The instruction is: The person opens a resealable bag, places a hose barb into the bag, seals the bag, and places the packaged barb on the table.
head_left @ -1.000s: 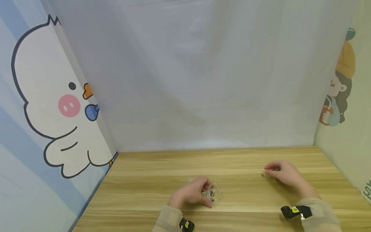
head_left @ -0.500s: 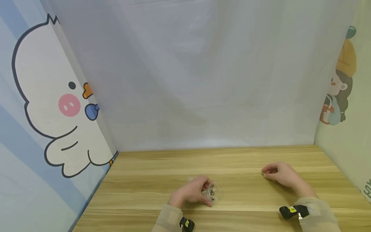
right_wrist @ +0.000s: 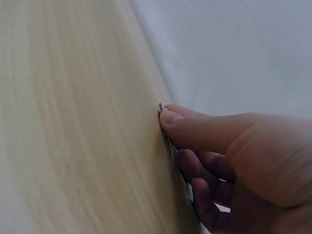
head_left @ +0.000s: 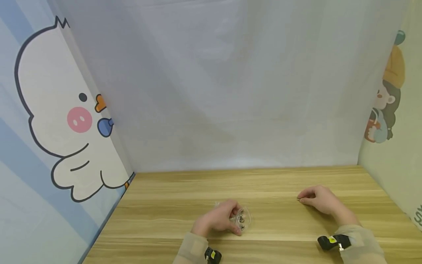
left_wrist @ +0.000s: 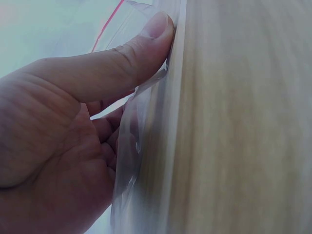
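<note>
My left hand (head_left: 219, 219) grips a clear zip bag (left_wrist: 127, 146), its thumb laid over the plastic film close against the table. A red seal line runs along the bag's upper edge in the left wrist view. Several small shiny metal pieces (head_left: 242, 220) show through the plastic beside the fingertips in the head view. Farther right, my right hand (head_left: 320, 200) pinches one small silvery metal piece (right_wrist: 161, 107) between thumb and index finger, right at the tabletop. Its knobby end sticks out past the fingertips; the rest is hidden. The other right fingers are curled beneath.
The wood-grain table (head_left: 273, 234) spreads under both hands. A grey-white sheet (head_left: 244, 91) hangs behind its back edge. Cartoon-printed curtains stand at the left (head_left: 49, 121) and right (head_left: 395, 154). A black wrist camera (head_left: 333, 242) is strapped to the right sleeve.
My right hand has shifted slightly left and its fingertips have closed over the small metal piece, which lay just beyond them before. The left hand and the bag have stayed nearly still.
</note>
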`<action>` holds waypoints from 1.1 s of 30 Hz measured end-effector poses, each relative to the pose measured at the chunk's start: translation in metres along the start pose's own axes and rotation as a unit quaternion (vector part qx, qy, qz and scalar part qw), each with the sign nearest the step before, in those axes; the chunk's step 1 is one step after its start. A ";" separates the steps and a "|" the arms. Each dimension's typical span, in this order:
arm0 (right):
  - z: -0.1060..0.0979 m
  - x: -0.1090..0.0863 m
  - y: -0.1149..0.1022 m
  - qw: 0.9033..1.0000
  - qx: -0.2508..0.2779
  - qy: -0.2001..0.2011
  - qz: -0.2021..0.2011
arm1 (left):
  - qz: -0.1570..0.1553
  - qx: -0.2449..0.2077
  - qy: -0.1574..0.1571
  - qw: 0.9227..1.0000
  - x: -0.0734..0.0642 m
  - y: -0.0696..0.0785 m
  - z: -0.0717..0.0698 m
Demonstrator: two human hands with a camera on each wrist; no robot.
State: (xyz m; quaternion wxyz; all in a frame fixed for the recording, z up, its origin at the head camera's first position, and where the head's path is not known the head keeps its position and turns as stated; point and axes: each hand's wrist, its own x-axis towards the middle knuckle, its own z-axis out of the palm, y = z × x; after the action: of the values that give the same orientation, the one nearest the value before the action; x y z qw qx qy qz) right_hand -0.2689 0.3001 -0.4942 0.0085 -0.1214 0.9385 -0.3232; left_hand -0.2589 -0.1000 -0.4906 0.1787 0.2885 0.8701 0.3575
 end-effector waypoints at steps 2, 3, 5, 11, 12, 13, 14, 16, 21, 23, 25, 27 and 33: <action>0.000 0.000 0.000 1.000 -0.001 -0.002 0.002 | 0.001 0.001 0.000 1.000 0.001 -0.001 0.001; -0.001 0.000 0.000 1.000 -0.001 -0.004 0.001 | 0.001 0.002 0.000 1.000 0.001 -0.001 0.001; -0.001 0.000 0.001 1.000 -0.001 -0.006 -0.001 | 0.001 0.001 -0.001 1.000 0.001 -0.002 0.002; -0.001 -0.001 0.001 1.000 0.002 -0.009 -0.004 | 0.001 -0.004 -0.001 1.000 0.001 -0.001 0.001; -0.001 -0.001 0.001 1.000 0.001 -0.010 -0.003 | 0.000 -0.004 -0.001 1.000 0.001 -0.001 0.001; -0.001 -0.001 0.001 1.000 0.000 -0.011 -0.003 | 0.000 -0.005 -0.001 1.000 0.001 -0.001 0.001; -0.001 -0.001 0.001 1.000 0.000 -0.011 -0.002 | -0.001 -0.006 -0.001 1.000 0.002 -0.001 0.001; -0.001 -0.001 0.000 1.000 -0.003 -0.012 -0.004 | -0.001 -0.006 -0.001 1.000 0.002 -0.001 0.001; -0.002 -0.002 -0.002 1.000 -0.008 -0.017 -0.011 | 0.000 -0.005 0.001 1.000 0.001 -0.001 0.001; -0.003 -0.002 -0.002 1.000 -0.008 -0.018 -0.014 | 0.001 -0.005 0.002 1.000 0.001 -0.001 0.001; -0.003 -0.002 -0.003 1.000 -0.006 -0.021 -0.017 | 0.000 -0.005 0.003 1.000 0.001 -0.001 0.001; -0.003 -0.002 -0.004 0.999 -0.009 -0.025 -0.020 | 0.000 -0.005 0.002 1.000 0.001 0.000 0.000; -0.003 -0.001 -0.006 0.999 -0.019 -0.033 -0.027 | 0.000 0.001 0.003 1.000 0.000 0.000 0.000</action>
State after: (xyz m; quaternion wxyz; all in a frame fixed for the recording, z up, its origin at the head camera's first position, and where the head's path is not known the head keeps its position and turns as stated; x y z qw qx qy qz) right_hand -0.2668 0.2974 -0.4884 0.0284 -0.1579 0.9401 -0.3008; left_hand -0.2588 -0.1001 -0.4904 0.1761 0.2879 0.8709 0.3573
